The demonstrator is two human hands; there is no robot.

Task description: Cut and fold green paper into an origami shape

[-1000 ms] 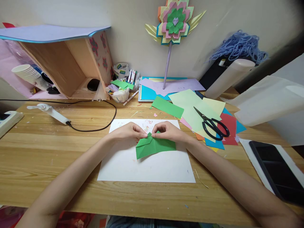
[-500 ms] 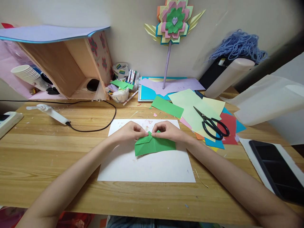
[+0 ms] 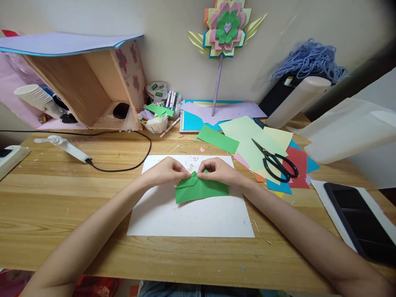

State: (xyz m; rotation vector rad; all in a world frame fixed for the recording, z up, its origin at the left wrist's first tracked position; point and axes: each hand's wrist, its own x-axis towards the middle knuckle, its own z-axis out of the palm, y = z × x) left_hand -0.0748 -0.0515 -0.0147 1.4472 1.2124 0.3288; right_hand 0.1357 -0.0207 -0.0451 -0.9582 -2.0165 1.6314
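Note:
A creased sheet of green paper (image 3: pixel 202 192) is held over a white sheet (image 3: pixel 213 220) on the wooden table. Its upper edge is partly folded, with a small peak near the middle. My left hand (image 3: pixel 170 171) pinches the top edge just left of that peak, thumb and forefinger together. On the other side of the peak, my right hand (image 3: pixel 216 170) pinches the same edge close to the left fingertips. Faint coloured marks show on the white sheet behind the hands. Parts of the paper's upper edge are hidden by the fingers.
Black-handled scissors (image 3: pixel 280 165) lie on coloured paper to the right, by a green strip (image 3: pixel 218 139). A phone (image 3: pixel 360 218) rests at far right. On the left are a cable (image 3: pixel 123 170) and an open box (image 3: pixel 77 82). A paper flower (image 3: pixel 227 29) stands behind.
The fingertips have moved very slightly left along the paper's top edge, and more of the small green peak shows between them. Both hands keep their pinch.

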